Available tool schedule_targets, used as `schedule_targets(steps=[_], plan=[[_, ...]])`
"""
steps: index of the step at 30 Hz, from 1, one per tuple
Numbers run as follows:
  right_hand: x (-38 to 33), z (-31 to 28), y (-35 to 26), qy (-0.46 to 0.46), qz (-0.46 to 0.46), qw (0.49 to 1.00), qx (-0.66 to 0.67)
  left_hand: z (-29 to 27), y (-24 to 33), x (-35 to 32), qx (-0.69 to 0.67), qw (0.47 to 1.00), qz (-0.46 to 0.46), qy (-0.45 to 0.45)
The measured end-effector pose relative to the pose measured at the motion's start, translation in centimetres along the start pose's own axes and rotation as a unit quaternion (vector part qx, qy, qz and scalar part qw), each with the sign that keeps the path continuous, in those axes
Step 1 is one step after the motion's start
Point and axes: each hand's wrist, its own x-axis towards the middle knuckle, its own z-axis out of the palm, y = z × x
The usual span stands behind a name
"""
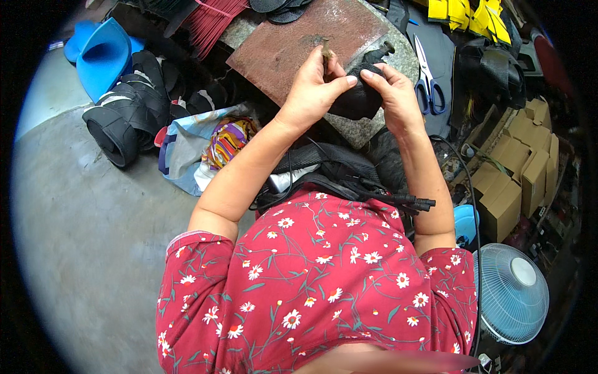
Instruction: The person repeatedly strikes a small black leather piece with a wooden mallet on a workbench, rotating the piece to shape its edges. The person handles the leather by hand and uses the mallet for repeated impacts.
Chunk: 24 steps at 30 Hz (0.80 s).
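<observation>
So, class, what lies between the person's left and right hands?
The head view shows a black piece between the left hand and the right hand, gripped by the right.

Pinching black piece [360, 103] in right hand [398, 96]; touching its left side with thumb of left hand [316, 82], near reddish-brown board [293, 40]. Wearing red floral top [311, 274]. Noting dark-handled scissors [425, 78] at right, on dark sheet [441, 47]; yellow pieces [460, 12] beyond. Spotting pink-red strands [213, 28] upper left, then blue curved pieces [112, 59] above stacked black parts [115, 128]. Seeing cardboard boxes [497, 199] at far right, round caged fan [507, 296] below.
</observation>
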Motion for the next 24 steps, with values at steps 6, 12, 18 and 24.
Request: schedule_targets(steps=[6,12,18,24], plan=[[-0.2,0.6,0.2,-0.010,0.003,0.998,0.067,0.1,0.1,-0.6,-0.167,0.986,0.007,0.007],[-0.4,0.6,-0.7,-0.050,0.031,0.998,0.005,-0.6,0.8,-0.6,-0.086,0.996,0.005,-0.019],[0.6,0.1,-1.6,-0.068,-0.035,0.995,-0.059,-0.7,0.8,-0.3,0.009,0.998,0.025,-0.060],[0.5,-1.2,-2.3,-0.097,0.048,0.993,0.040,-0.8,1.0,-0.7,-0.047,0.998,-0.021,-0.027]])
